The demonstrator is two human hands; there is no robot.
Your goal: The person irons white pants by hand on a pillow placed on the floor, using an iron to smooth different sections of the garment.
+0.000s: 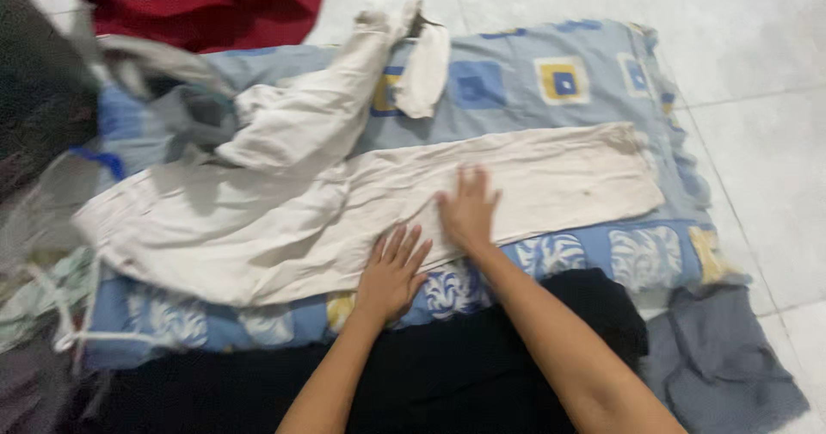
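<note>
A pair of cream trousers (284, 210) lies spread on a blue patterned blanket (533, 81) on the floor. One leg stretches flat to the right; the other is bunched and folded up toward the top. My left hand (391, 270) rests flat, fingers spread, on the lower edge of the trousers near the middle. My right hand (469, 210) presses flat on the straight leg just to the right of it. Neither hand grips the fabric.
A black cloth (482, 357) lies under my forearms at the bottom. A grey cloth (718, 357) sits at the lower right, a red fabric (206, 4) at the top left, and mixed clothes (43, 227) pile at the left. White tiled floor (757, 98) surrounds the blanket.
</note>
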